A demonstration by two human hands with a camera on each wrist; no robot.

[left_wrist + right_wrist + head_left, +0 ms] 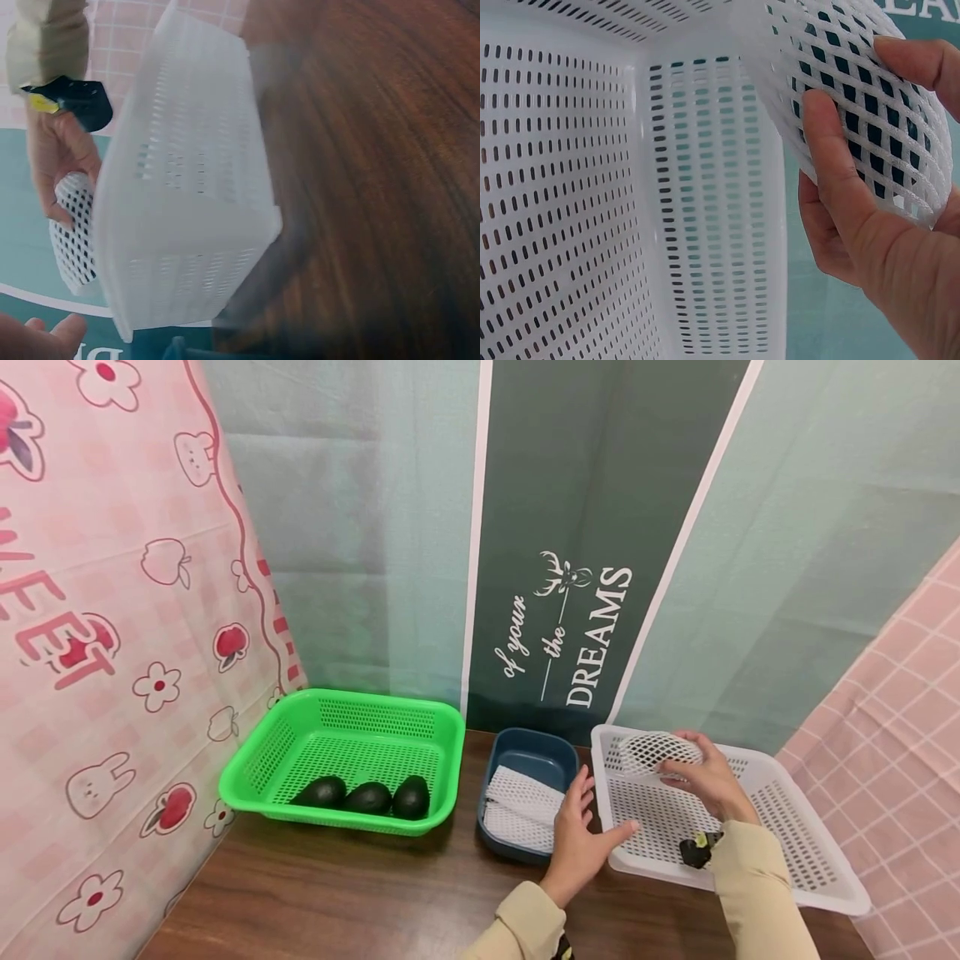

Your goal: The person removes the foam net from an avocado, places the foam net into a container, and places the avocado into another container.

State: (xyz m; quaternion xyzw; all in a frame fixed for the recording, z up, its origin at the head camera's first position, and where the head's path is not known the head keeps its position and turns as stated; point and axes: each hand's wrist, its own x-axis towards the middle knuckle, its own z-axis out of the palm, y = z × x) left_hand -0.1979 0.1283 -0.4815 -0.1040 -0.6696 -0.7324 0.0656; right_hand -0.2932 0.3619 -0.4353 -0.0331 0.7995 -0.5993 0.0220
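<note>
A dark avocado in a white foam net sleeve is held in my right hand over the far left part of the white basket. The right wrist view shows fingers and thumb gripping the netting, dark skin showing through its holes. My left hand has its fingers spread and holds nothing. It hovers between the white basket and a small dark blue bin, overlapping the bin's right side. White foam net sleeves lie inside that bin.
On the left stands a green perforated basket with three dark avocados along its near side. All the containers sit on a brown wooden table. Behind hangs a green curtain; patterned pink cloth flanks the left side.
</note>
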